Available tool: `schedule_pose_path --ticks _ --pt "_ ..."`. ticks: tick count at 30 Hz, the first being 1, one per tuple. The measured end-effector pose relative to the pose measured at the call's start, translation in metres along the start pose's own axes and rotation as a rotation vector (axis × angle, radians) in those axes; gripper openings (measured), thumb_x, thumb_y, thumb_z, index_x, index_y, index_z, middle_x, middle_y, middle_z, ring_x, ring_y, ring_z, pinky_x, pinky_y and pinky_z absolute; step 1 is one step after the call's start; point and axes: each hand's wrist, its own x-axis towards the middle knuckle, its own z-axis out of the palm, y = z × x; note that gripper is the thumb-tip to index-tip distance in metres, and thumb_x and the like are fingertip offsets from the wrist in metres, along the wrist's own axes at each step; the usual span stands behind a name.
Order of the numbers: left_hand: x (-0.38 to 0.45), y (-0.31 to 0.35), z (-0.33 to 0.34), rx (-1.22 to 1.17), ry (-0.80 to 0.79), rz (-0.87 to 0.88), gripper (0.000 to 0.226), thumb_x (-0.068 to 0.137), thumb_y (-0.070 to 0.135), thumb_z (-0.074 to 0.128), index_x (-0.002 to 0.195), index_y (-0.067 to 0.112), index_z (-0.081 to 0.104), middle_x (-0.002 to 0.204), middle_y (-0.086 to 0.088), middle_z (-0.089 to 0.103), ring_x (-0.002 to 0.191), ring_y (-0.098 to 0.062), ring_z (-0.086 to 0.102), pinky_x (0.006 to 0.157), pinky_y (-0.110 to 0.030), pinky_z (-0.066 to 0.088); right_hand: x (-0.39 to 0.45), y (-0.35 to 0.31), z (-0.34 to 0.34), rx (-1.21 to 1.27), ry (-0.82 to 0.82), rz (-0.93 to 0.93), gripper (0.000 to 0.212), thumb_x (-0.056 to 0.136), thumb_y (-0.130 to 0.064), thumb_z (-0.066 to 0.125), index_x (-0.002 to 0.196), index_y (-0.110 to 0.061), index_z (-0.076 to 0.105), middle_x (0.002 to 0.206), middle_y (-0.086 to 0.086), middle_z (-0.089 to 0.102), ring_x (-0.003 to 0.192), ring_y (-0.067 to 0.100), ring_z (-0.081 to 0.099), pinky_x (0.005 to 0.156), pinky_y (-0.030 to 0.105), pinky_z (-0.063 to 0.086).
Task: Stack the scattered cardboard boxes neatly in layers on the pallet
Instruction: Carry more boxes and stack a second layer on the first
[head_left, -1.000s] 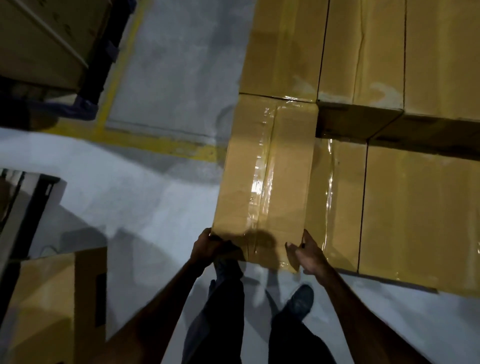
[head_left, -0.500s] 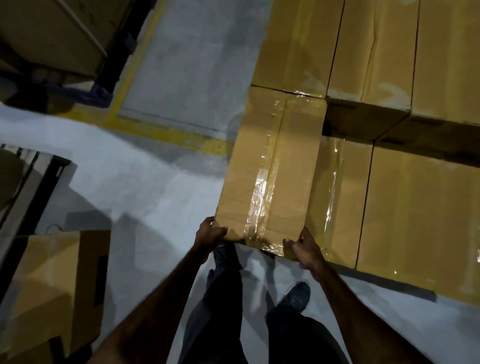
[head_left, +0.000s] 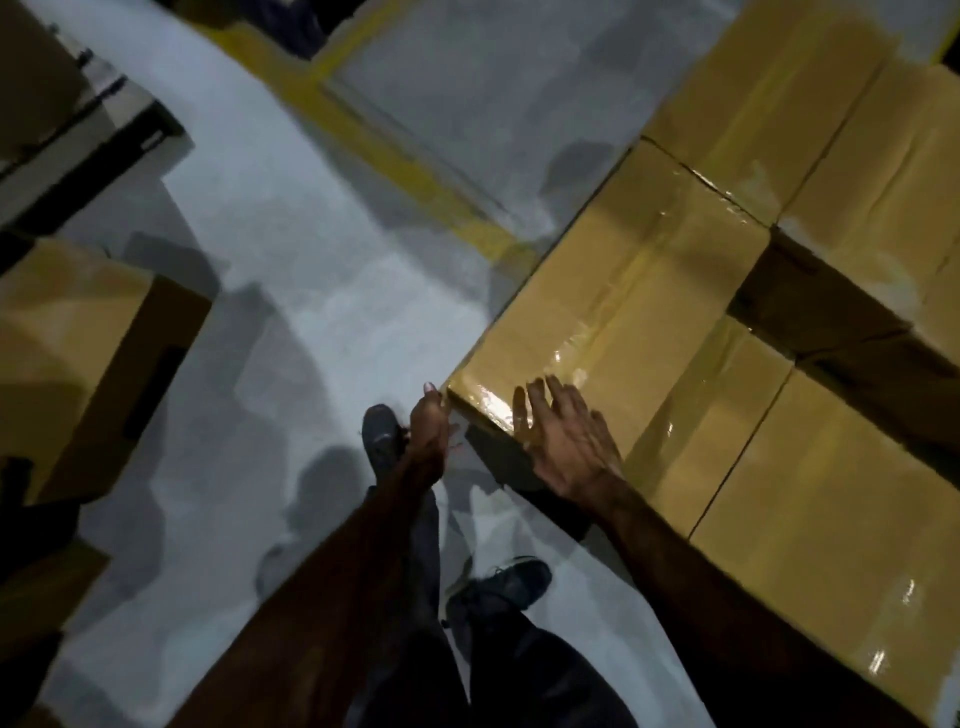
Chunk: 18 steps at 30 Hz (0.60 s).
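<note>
A taped cardboard box sits at centre right of the frame, on the upper layer of the stack, at its near left corner. The person's right hand lies flat on the box's near edge with fingers spread and straight, pressing rather than gripping. The left hand rests against the box's near left corner; its fingers look fairly straight, though blur leaves their exact hold uncertain.

Judging by how things lie, this box is set down and is only being nudged square. To its right a lower layer of boxes runs along the right side of the frame, and more upper-layer boxes fill the upper right — with a dark gap between them. At least one loose box waits on the floor at the left edge, so stacking remains. The pallet itself is hidden.

No brand, label or writing can be read — only glossy clear tape.
</note>
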Motion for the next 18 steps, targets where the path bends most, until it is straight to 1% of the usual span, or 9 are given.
schedule_pose_path --ticks 1,2,5,7,9,11,13,15,18 --pt "0.008 -0.005 0.0 -0.068 -0.011 -0.022 0.044 0.113 0.054 0.028 0.123 0.024 0.059 0.117 0.004 0.062 0.11 -0.029 0.061 0.103 -0.052 0.053 0.011 -0.007 -0.003 -0.044 0.009 -0.048 0.088 0.096 -0.043 0.062 0.164 -0.028 0.008 0.174 0.002 0.005 0.16 0.031 0.009 0.125 0.06 0.023" --pt "0.015 -0.01 0.0 -0.11 -0.014 -0.046 0.04 0.114 0.049 0.028 0.122 0.025 0.059 0.115 0.004 0.063 0.108 -0.026 0.061 0.102 -0.05 0.052 0.024 -0.014 -0.006 -0.101 0.006 -0.098 0.09 0.095 -0.042 0.064 0.164 -0.028 0.007 0.174 0.002 0.005 0.16 0.031 0.008 0.125 0.06 0.022" --pt "0.037 -0.023 0.003 -0.216 0.014 -0.112 0.033 0.113 0.03 0.033 0.1 0.023 0.063 0.1 0.002 0.065 0.095 -0.021 0.062 0.088 -0.044 0.053 0.056 -0.031 -0.017 -0.236 0.011 -0.213 0.09 0.094 -0.039 0.064 0.164 -0.025 0.01 0.174 0.005 0.007 0.16 0.032 0.009 0.126 0.06 0.019" --pt "0.049 -0.028 0.004 -0.256 0.003 -0.16 0.034 0.111 0.023 0.034 0.098 0.022 0.065 0.101 -0.003 0.069 0.093 -0.022 0.065 0.084 -0.042 0.055 0.073 -0.04 -0.019 -0.304 0.0 -0.268 0.086 0.096 -0.048 0.058 0.164 -0.024 0.013 0.173 0.007 0.008 0.16 0.032 0.008 0.126 0.063 0.018" --pt "0.056 -0.032 0.005 -0.301 -0.006 -0.194 0.037 0.109 0.023 0.033 0.1 0.022 0.069 0.106 -0.005 0.073 0.098 -0.024 0.067 0.089 -0.046 0.055 0.086 -0.045 -0.018 -0.364 -0.04 -0.287 0.083 0.099 -0.057 0.05 0.165 -0.023 0.012 0.174 0.007 0.005 0.161 0.031 0.004 0.126 0.063 0.015" --pt "0.063 -0.034 0.006 -0.328 -0.023 -0.234 0.039 0.109 0.023 0.034 0.096 0.022 0.07 0.1 -0.003 0.072 0.097 -0.024 0.065 0.091 -0.046 0.054 0.095 -0.051 -0.016 -0.409 -0.087 -0.29 0.083 0.101 -0.064 0.042 0.166 -0.023 0.011 0.175 0.008 0.001 0.161 0.031 -0.001 0.128 0.061 0.009" --pt "0.067 -0.031 0.007 -0.363 -0.029 -0.269 0.038 0.11 0.023 0.034 0.089 0.022 0.067 0.09 -0.001 0.069 0.09 -0.022 0.065 0.085 -0.041 0.053 0.102 -0.056 -0.016 -0.443 -0.098 -0.311 0.083 0.1 -0.07 0.036 0.166 -0.024 0.015 0.175 0.008 0.001 0.161 0.033 -0.004 0.128 0.062 0.005" --pt "0.07 -0.028 0.01 -0.387 -0.033 -0.304 0.037 0.111 0.024 0.034 0.089 0.021 0.064 0.086 -0.002 0.067 0.078 -0.02 0.063 0.071 -0.035 0.052 0.108 -0.057 -0.017 -0.465 -0.11 -0.338 0.084 0.099 -0.074 0.035 0.166 -0.024 0.019 0.175 0.009 0.001 0.161 0.032 -0.005 0.127 0.063 0.003" --pt "0.082 -0.024 0.017 -0.436 -0.013 -0.328 0.038 0.11 0.036 0.041 0.106 0.014 0.072 0.1 -0.009 0.074 0.08 -0.027 0.067 0.067 -0.035 0.055 0.118 -0.051 -0.019 -0.491 -0.136 -0.383 0.088 0.097 -0.077 0.035 0.166 -0.024 0.021 0.175 0.009 0.0 0.161 0.032 -0.007 0.127 0.064 0.0"
